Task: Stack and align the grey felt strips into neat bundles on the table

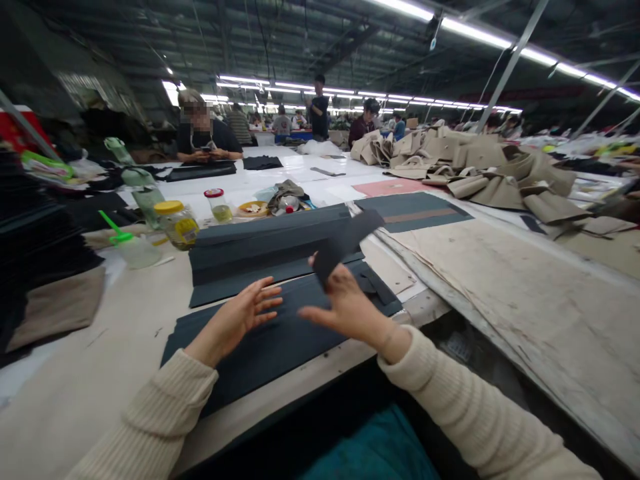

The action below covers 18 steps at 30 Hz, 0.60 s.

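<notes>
Above the near dark blue fabric panel (295,320), my left hand (240,317) is open, its fingers apart and nothing in them. My right hand (345,303) holds up a small dark strip (347,243), gripped among the fingers while the thumb points away to the left. That strip is blurred, and whether it is cloth or a stiffer sheet I cannot tell. A small dark flap (377,287) lies on the right end of the near panel. Just beyond, more dark blue fabric (260,250) lies stacked in layers.
Jars, including a yellow-lidded jar (177,223), and a cup with a green straw (133,247) stand at left. Dark cloth stacks (40,220) rise at the left edge. Beige pieces (450,160) are heaped at back right. A person (207,133) sits across the table.
</notes>
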### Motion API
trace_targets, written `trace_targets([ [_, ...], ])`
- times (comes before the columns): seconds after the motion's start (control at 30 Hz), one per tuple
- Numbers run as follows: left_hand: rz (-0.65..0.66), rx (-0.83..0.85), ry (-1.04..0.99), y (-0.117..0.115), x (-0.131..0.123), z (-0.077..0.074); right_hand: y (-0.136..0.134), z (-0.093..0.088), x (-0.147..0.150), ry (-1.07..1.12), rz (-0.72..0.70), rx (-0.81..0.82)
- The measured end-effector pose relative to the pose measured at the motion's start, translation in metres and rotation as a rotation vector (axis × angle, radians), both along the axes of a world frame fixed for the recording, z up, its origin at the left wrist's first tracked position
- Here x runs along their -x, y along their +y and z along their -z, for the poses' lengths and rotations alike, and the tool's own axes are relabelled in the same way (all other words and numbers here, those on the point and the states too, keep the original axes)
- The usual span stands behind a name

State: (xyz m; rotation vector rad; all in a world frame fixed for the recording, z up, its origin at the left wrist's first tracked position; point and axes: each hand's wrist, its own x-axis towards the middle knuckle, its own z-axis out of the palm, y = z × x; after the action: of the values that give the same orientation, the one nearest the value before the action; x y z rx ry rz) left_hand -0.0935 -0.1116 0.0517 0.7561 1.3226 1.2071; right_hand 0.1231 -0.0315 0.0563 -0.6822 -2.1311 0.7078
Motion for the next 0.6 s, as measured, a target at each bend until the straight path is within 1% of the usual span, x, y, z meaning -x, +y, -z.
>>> trace_targets([
  [0.03,-0.012,0.038,-0.071,-0.006,0.004,0.003,-0.012,0.008,0.01,-0.205,-0.046,-0.07],
  [0.07,-0.021,0.065,-0.122,-0.011,0.008,0.006,-0.021,0.016,0.017,-0.357,-0.073,-0.115],
  [0.1,-0.034,0.071,-0.155,-0.017,0.012,0.009,-0.027,0.024,0.021,-0.482,-0.092,-0.156],
  [0.13,-0.049,0.064,-0.173,-0.023,0.017,0.012,-0.03,0.029,0.023,-0.543,-0.1,-0.176],
  [0.2,-0.074,0.07,-0.186,-0.034,0.026,0.016,-0.032,0.036,0.02,-0.562,-0.108,-0.203],
  [0.27,-0.094,0.119,-0.173,-0.045,0.035,0.015,-0.031,0.037,0.013,-0.55,-0.12,-0.221],
  [0.33,-0.101,0.171,-0.132,-0.057,0.043,0.009,-0.029,0.037,0.003,-0.546,-0.124,-0.234],
  [0.4,-0.081,0.194,-0.068,-0.071,0.05,0.001,-0.028,0.039,-0.009,-0.539,-0.113,-0.241],
  [0.5,-0.043,0.258,0.095,-0.094,0.059,-0.013,-0.026,0.044,-0.027,-0.519,-0.086,-0.239],
  [0.6,-0.076,0.304,0.345,-0.109,0.063,-0.021,-0.019,0.049,-0.044,-0.48,-0.04,-0.231],
])
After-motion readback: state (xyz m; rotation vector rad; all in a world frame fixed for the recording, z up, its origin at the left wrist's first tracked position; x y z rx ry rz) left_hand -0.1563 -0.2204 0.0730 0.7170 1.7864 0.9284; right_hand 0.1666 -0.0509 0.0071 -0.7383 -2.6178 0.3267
